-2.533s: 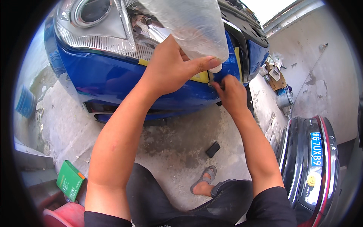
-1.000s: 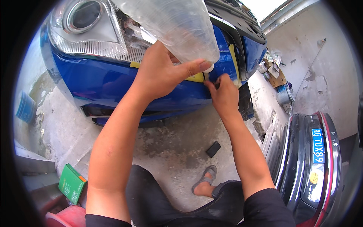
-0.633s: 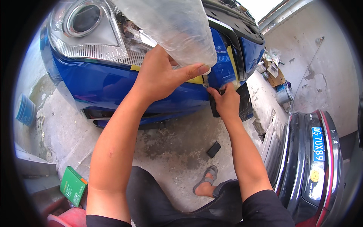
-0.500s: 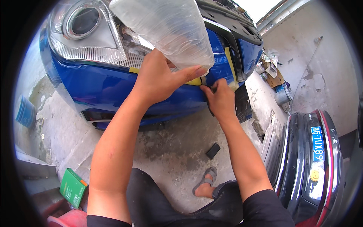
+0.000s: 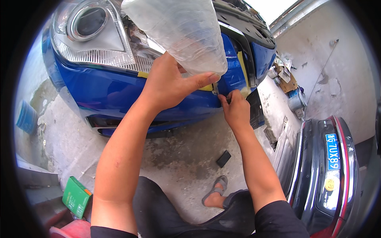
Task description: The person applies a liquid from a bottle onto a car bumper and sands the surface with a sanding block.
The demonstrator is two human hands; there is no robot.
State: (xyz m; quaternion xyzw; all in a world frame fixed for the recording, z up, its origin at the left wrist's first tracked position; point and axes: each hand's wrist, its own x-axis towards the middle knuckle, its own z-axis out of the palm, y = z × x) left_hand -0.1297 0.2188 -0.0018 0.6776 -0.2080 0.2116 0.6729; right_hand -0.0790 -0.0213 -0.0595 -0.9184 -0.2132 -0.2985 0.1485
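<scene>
Held up against the front of a blue car bumper (image 5: 103, 89) is a bulky translucent, wrinkled plastic-looking object (image 5: 182, 33). My left hand (image 5: 162, 85) grips its lower end, with the thumb across the bottom and the fingers behind it. Just to the right and lower, my right hand (image 5: 238, 110) is closed in a pinch at the bumper's surface. Whatever lies between its fingertips is too small to make out. Yellow masking tape (image 5: 243, 67) runs along the bumper to the right, and more shows beside my left thumb. A clear headlight (image 5: 93, 39) sits at upper left.
A black car's rear (image 5: 313, 170) stands close on the right. On the concrete floor lies a small black rectangular object (image 5: 224, 158). There is a green box (image 5: 76, 197) at lower left, a blue bucket (image 5: 27, 117) at far left, and a metal can (image 5: 297, 104) by the wall.
The translucent object and my left hand have shifted slightly right and down. My right hand has slid a little right and down along the bumper, its fingers still pinched.
</scene>
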